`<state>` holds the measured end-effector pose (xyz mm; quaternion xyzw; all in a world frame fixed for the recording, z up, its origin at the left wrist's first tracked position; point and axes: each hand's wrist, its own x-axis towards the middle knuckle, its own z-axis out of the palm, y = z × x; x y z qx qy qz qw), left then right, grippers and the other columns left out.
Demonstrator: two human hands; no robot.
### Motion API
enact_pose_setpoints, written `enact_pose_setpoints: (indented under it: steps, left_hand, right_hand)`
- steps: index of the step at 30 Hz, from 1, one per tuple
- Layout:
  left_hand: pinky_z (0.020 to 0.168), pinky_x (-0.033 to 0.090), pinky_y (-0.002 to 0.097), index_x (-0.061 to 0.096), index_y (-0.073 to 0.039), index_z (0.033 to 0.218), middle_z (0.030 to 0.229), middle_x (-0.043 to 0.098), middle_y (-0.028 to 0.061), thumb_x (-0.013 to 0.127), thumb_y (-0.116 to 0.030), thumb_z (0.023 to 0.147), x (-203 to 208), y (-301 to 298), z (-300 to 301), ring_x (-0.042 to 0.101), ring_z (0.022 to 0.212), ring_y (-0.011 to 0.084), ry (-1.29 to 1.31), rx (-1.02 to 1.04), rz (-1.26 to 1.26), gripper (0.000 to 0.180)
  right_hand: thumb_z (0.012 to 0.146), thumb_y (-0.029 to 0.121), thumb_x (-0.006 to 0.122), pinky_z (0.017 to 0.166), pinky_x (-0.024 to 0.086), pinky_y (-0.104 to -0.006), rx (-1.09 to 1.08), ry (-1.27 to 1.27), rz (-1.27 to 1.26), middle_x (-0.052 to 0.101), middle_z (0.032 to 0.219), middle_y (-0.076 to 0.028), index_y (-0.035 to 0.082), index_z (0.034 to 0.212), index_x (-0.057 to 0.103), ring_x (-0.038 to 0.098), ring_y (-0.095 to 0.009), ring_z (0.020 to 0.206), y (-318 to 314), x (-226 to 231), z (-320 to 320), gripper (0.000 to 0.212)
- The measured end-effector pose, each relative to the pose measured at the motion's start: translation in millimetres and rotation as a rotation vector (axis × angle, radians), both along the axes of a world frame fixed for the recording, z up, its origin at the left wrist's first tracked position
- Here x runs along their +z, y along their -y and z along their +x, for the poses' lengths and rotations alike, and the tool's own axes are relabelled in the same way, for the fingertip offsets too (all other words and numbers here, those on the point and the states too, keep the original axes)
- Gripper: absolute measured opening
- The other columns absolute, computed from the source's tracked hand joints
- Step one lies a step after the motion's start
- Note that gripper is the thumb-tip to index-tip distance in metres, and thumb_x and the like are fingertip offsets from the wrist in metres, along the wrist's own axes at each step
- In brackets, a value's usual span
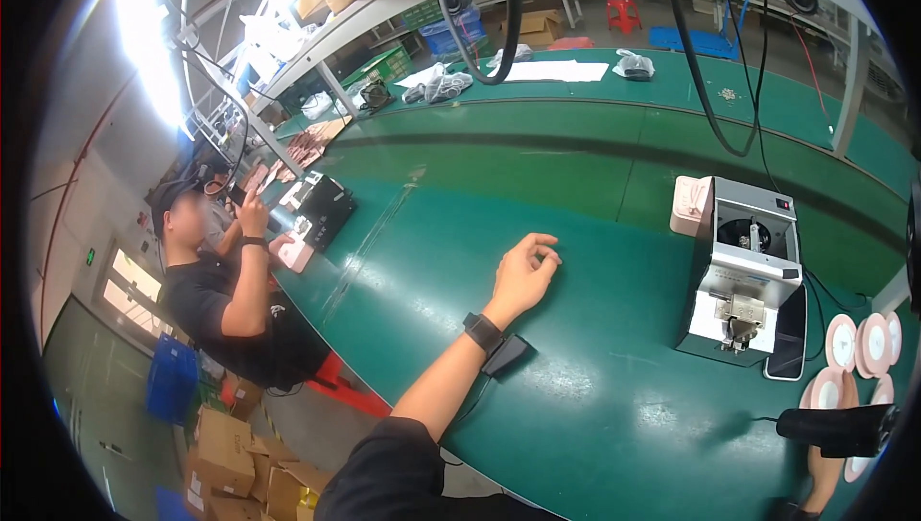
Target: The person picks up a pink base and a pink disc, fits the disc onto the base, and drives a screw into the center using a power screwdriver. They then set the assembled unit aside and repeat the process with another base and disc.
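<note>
My left hand (526, 273) hovers or rests over the green tabletop (595, 329), fingers loosely bent and apart, holding nothing. A dark watch is on that wrist, and a small black box with a cable (508, 356) lies beside it. At the lower right, my right hand (848, 389) reaches in among pink round parts with white centres (875, 343). A black electric screwdriver (835, 430), its thin bit pointing left, crosses in front of my right forearm and hides part of the hand. Whether those fingers grip anything cannot be seen.
A grey-and-black screw feeder (739, 276) stands at right, with a pink casing (690, 204) behind it and a black slab (788, 334) beside it. Black cables (710, 89) hang overhead. A co-worker (225, 272) sits at left by another feeder (321, 206). Cardboard boxes (225, 449) lie below.
</note>
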<state>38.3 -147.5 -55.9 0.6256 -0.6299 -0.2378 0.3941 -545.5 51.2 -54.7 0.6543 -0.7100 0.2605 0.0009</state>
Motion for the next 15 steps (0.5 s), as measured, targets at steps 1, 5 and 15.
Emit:
enact_pose_setpoints:
  steps: [1, 5, 15]
  left_hand:
    - [0.065, 0.053, 0.0254, 0.062, 0.0, 0.124, 0.096, 0.073, 0.0056, 0.062, -0.011, 0.096, -2.3, 1.8, 2.1, 0.063, 0.066, 0.0079, -0.113, 0.003, -0.005, 0.03]
    - [0.065, 0.054, 0.0279, 0.066, -0.001, 0.121, 0.095, 0.076, 0.005, 0.062, -0.014, 0.094, -3.0, 0.7, 2.4, 0.064, 0.063, 0.0092, -0.214, -0.018, -0.003, 0.03]
    - [0.064, 0.052, 0.0274, 0.069, -0.002, 0.115, 0.093, 0.077, 0.0029, 0.063, -0.014, 0.093, -1.0, -3.1, 3.7, 0.063, 0.062, 0.0081, -0.073, -0.012, -0.02, 0.027]
  right_hand:
    - [0.094, 0.039, 0.065, 0.119, 0.03, -0.0438, 0.003, 0.004, 0.002, 0.046, 0.153, -0.023, -0.001, 0.152, 0.042, 0.045, -0.038, 0.142, -1.3, 1.3, 2.0, 0.074]
    - [0.088, 0.033, 0.07, 0.119, 0.031, -0.0449, 0.041, -0.037, 0.057, 0.046, 0.153, -0.023, -0.002, 0.15, 0.044, 0.045, -0.039, 0.142, -6.0, 7.7, 5.7, 0.075]
    - [0.085, 0.019, 0.073, 0.121, 0.03, -0.0449, 0.102, 0.01, -0.041, 0.047, 0.153, -0.022, -0.005, 0.147, 0.046, 0.044, -0.037, 0.144, -1.6, 2.2, -2.5, 0.072]
